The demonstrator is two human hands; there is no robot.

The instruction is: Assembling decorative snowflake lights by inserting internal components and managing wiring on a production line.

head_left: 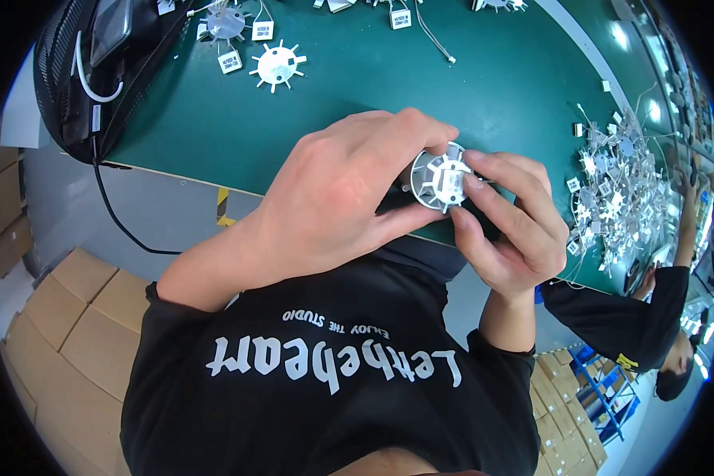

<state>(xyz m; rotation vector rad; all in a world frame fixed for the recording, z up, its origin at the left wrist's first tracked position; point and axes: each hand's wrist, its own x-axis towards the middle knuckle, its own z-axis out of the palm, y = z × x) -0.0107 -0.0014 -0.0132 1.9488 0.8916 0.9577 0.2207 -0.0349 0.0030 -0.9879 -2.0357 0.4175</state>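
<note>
1. A pale ring (417, 197), with a spoked white disc (451, 187) at its mouth, is held just right of the frame's centre, over the table's (492, 87) near edge.
2. The ring is gripped from the left by the left hand (333, 189), thumb below and fingers above; the disc is pinched at its right side by the fingertips and thumb of the right hand (522, 218).
3. Whether the disc is fully seated cannot quite be told, as its edge is partly covered by fingers.
4. Both parts are judged light and stiff; the thin spokes could be bent, and the smooth face may be slippery.
5. The ring is best held by its outer wall, the disc by its rim (a similar plate (278, 66) is seen at upper left).
6. Small dark print is borne by white blocks (401, 19) along the top; large white lettering, inverted, is carried by the black shirt (333, 420).
</note>
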